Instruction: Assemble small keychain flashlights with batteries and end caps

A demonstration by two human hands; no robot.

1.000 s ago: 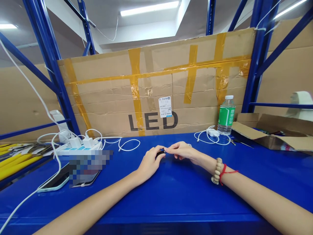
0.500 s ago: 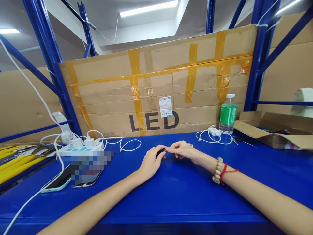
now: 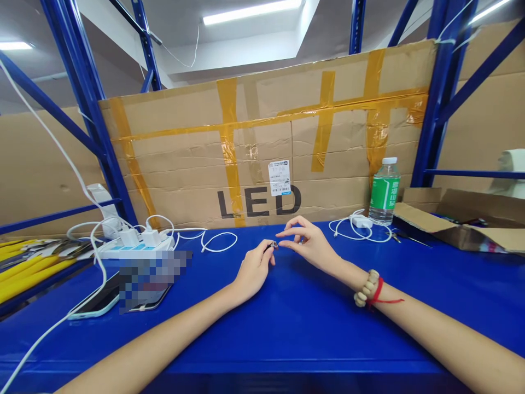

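Observation:
My left hand [image 3: 253,273] pinches a small dark piece with a shiny end [image 3: 273,245] between thumb and fingers, above the blue tabletop [image 3: 283,323]. Most of the piece is covered by the fingers, so its kind cannot be made out. Just to the right, my right hand [image 3: 314,246] has its thumb and index finger spread apart, the fingertips close to the shiny end. A small glint shows between the right fingers; whether it is a ring or a loose part I cannot tell. Beads and a red string circle the right wrist.
Two phones [image 3: 96,298] and a white power strip [image 3: 135,249] with cables lie at left. A water bottle [image 3: 384,191], a coiled white cable [image 3: 355,227], small metal tools [image 3: 404,236] and an opened cardboard box [image 3: 471,230] stand at right. A large cardboard sheet [image 3: 184,180] rises behind.
My right thumb and index finger have parted and the right hand has lifted slightly. The left hand has turned a little, still pinching the small dark piece, whose shiny end now shows.

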